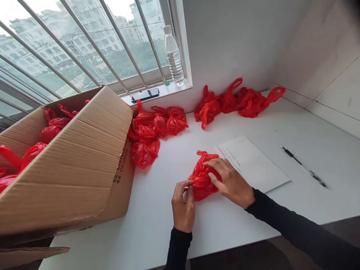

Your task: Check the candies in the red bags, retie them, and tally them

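A crumpled red plastic bag (203, 192) lies on the white table in front of me, bulging with contents I cannot make out. At its near left side, my left hand (184, 206) pinches the plastic between thumb and fingers. My right hand (230, 182) reaches over the bag from the right, with its fingers and thumb curled on the red plastic. Partly behind that hand is a white sheet of paper (258, 161) with rows of small writing. A black-and-clear pen (302, 165) lies to the right of the paper.
An open cardboard box (75, 161) at the left holds several red bags (54, 127). More tied red bags (160, 122) sit beside it, and another group (236, 101) lies along the wall. A phone (145, 95) and water bottle (174, 56) are on the windowsill.
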A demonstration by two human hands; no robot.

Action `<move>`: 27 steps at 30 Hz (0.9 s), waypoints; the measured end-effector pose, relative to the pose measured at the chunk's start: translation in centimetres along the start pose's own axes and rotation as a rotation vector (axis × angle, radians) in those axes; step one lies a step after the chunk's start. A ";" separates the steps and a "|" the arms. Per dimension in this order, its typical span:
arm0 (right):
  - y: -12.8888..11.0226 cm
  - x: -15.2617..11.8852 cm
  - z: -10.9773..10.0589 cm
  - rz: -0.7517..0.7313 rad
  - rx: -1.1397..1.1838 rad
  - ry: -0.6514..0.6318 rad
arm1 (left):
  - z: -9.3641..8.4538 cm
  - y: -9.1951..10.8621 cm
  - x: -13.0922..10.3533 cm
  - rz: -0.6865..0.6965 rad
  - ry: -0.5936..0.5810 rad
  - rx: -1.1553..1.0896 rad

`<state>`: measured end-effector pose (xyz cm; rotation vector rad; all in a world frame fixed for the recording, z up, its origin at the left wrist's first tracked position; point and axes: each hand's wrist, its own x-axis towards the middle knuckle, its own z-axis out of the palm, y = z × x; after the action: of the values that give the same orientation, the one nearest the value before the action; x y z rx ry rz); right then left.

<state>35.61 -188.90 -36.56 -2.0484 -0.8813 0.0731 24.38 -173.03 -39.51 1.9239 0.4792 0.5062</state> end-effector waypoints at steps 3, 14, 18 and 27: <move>1.6 0.1 0.0 -0.123 -0.172 -0.085 | -0.2 0.0 -0.3 -0.011 0.019 -0.003; 0.3 -2.4 -2.4 0.044 -0.007 -0.059 | -0.1 2.5 -1.5 0.143 0.111 0.193; 0.2 -3.4 -3.5 0.165 0.051 -0.020 | -0.3 2.9 -0.9 0.188 0.007 0.247; -0.5 -4.1 -3.8 0.132 0.043 0.076 | -1.2 4.4 -1.2 0.108 0.103 0.207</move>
<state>33.62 -193.91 -34.96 -2.0535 -0.6922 0.0853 23.12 -174.43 -35.14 2.1386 0.5117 0.6493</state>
